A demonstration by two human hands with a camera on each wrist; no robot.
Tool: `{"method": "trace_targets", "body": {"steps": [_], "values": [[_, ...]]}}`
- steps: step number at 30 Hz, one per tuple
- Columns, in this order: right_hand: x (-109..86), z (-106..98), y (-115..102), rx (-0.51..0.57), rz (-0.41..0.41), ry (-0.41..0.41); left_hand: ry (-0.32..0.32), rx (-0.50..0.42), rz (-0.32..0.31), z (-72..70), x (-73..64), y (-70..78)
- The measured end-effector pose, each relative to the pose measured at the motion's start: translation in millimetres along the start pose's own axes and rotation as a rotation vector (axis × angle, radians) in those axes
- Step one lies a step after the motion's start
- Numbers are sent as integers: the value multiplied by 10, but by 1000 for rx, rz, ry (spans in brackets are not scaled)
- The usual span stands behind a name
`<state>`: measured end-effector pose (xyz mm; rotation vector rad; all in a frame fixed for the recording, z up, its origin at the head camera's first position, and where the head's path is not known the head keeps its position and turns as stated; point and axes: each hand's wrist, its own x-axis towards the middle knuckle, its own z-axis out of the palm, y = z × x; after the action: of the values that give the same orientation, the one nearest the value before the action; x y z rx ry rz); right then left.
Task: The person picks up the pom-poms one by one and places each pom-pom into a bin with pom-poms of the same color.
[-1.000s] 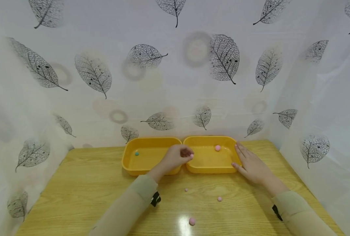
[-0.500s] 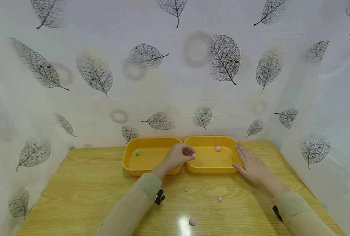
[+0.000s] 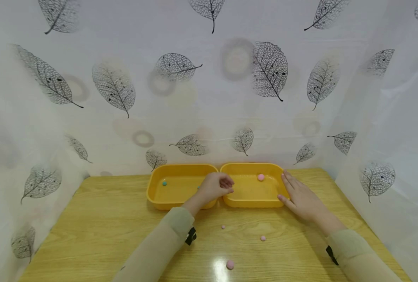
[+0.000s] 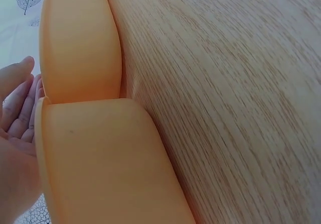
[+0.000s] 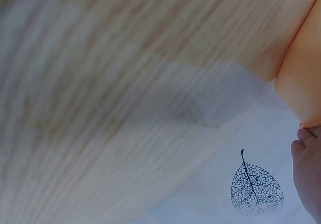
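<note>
My left hand [image 3: 214, 187] is over the spot where two yellow trays meet. Its thumb and loosely bent fingers stand apart in the left wrist view, and no ball shows between them. The right yellow tray [image 3: 251, 203] has a pink ball [image 3: 261, 177] toward its back right. Inside the left yellow tray [image 3: 181, 167] lies a teal ball [image 3: 164, 183], and a second teal ball [image 3: 198, 187] peeks out beside my left wrist. With fairly straight fingers, my right hand [image 3: 302, 199] rests against the right tray's outer end.
Three pink balls lie on the wooden table [image 3: 99, 227] in front of the trays: a tiny one [image 3: 223, 226], a small one [image 3: 263, 238] and a larger one [image 3: 230, 264]. Behind the trays hangs a white leaf-print curtain [image 3: 209, 102].
The small pink ball at my left fingertips is no longer seen there, and the fingers have loosened. The second teal ball has come into sight. My right hand stays at the tray.
</note>
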<state>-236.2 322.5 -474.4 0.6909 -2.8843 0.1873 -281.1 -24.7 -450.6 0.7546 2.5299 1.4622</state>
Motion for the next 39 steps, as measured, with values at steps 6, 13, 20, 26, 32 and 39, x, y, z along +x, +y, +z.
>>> {"method": "trace_targets", "body": {"steps": [6,13,20,26,32,39], "values": [[-10,-12,-11,0,3,0,5,-9,-14,-5,-7,-2],[-12,-7,-1,-5,3,5,4,-18,7,-21,-18,0],[-8,-12,-2,-3,0,5,-1,-9,18,-38,-21,-8],[-8,-22,-8,-4,-1,-1,9,-5,34,-75,-80,25],[-10,-33,-17,-5,0,-4,21,-51,37,-139,-156,81],[-8,-14,-7,-7,6,-15,11,-65,59,-206,-262,116]]}}
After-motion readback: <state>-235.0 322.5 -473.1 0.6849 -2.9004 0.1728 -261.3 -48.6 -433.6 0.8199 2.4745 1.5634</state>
